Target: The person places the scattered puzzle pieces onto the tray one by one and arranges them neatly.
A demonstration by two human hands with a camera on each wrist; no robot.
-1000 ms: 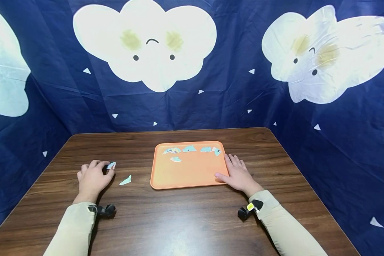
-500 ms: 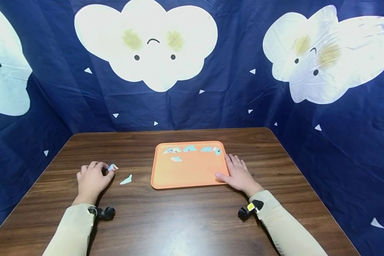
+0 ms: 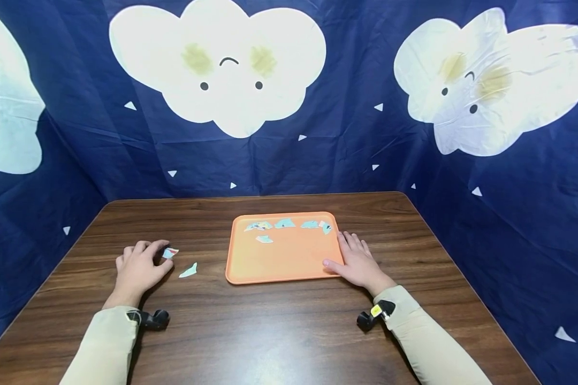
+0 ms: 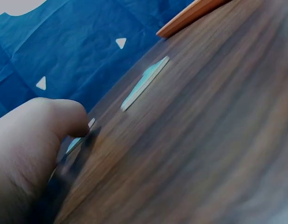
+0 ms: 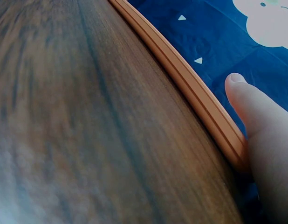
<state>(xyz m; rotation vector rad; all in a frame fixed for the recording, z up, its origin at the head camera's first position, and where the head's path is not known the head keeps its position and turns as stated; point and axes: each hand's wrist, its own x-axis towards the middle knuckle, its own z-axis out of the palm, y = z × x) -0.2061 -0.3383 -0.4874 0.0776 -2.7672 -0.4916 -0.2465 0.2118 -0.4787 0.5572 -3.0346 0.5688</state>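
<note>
My left hand [image 3: 139, 267] is at the left of the table, thumb and forefinger spread apart on either side of a small light-blue puzzle piece [image 3: 170, 253] with a red mark. In the left wrist view the thumb [image 4: 65, 116] partly hides that piece. A pale-green, pointed puzzle piece [image 3: 189, 270] lies flat just to its right. My right hand [image 3: 361, 264] rests at the right edge of an orange tray [image 3: 279, 262], its fingers extended and its thumb over the rim. The right wrist view shows that thumb [image 5: 260, 112] above the tray's side.
Several light-blue puzzle pieces lie along the far part of the tray, among them a wide piece [image 3: 284, 223] and a nearer one [image 3: 264, 239]. Behind the brown wooden table [image 3: 270, 321] hangs a dark-blue cloth [image 3: 270, 166] with white clouds.
The piece by my left hand has turned and shifted slightly toward me. My left thumb and forefinger have moved farther apart. My right hand and the tray have stayed put.
</note>
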